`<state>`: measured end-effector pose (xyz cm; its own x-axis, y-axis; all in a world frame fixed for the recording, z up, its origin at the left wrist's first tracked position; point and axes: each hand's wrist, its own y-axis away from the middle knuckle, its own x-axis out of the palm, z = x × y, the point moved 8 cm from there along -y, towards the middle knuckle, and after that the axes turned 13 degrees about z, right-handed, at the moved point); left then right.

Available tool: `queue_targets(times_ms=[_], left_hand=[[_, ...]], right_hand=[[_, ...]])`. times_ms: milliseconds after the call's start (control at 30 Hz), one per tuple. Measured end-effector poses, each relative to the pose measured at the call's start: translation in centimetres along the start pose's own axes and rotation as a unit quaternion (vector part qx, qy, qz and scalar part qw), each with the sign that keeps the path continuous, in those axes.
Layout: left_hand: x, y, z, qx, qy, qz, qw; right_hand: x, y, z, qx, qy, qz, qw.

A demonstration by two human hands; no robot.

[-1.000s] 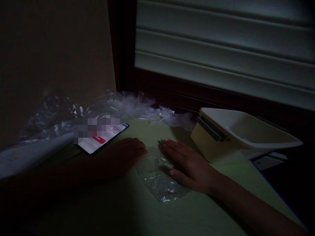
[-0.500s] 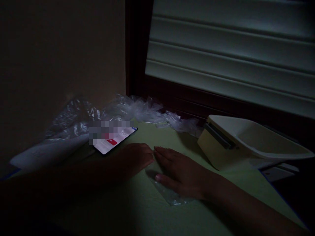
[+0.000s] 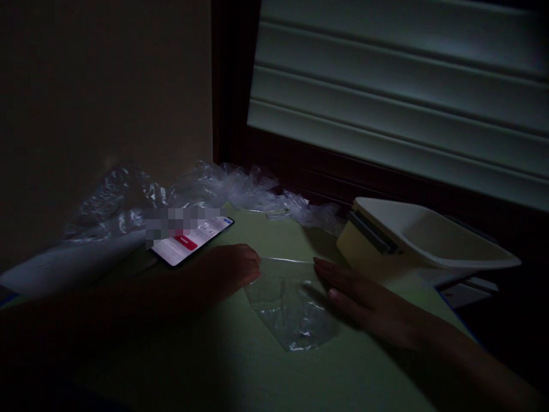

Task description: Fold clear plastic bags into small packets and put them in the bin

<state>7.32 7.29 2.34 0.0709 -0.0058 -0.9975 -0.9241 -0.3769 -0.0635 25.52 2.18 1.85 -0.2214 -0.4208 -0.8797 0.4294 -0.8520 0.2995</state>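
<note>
A small clear plastic bag [image 3: 295, 315] lies flat on the pale green tabletop, its top edge catching the light. At the bag's upper left corner, my left hand [image 3: 235, 264] is closed, fingers curled down on the plastic. My right hand [image 3: 360, 294] rests along the bag's right side with its fingers stretched out and the thumb a little apart, holding nothing. The fingertips of that hand are close to the bag's upper right corner. Dim light hides the left fingertips in part.
A lit phone [image 3: 171, 254] lies beyond my left forearm. Crumpled clear plastic [image 3: 240, 186] is heaped along the back edge. To the right, a cream-coloured bin [image 3: 364, 246] lies tilted near the table [image 3: 274, 232] edge. Slatted shutters [image 3: 386, 86] stand behind.
My right hand has slid to the right, off the middle of the bag, uncovering it. My left hand stays at the bag's left corner. The view has shifted slightly.
</note>
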Motion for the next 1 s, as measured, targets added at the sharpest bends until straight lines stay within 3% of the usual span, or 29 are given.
queue_targets(times_ms=[267,433,633,900,1000], left_hand=[[0.4,-0.5,1.2,0.02,0.112,0.0,0.993],[0.2,-0.4,1.5,0.024,0.161,-0.01,0.987],[-0.3,-0.1,2.0,-0.024,0.153,-0.04,0.987],[0.5,0.0,2.8,-0.071,0.177,-0.008,0.982],[1.0,0.1,3.7,-0.119,0.195,-0.008,0.974]], right_hand=[[-0.9,-0.9,-1.4,0.002,-0.104,-0.122,0.987],[-0.6,-2.8,-2.3,0.047,-0.132,-0.084,0.987],[-0.6,-3.6,-1.9,0.046,-0.174,-0.042,0.983],[-0.4,-3.2,-1.4,0.013,-0.223,-0.058,0.973],[0.0,-2.9,-1.0,-0.003,-0.234,-0.064,0.97]])
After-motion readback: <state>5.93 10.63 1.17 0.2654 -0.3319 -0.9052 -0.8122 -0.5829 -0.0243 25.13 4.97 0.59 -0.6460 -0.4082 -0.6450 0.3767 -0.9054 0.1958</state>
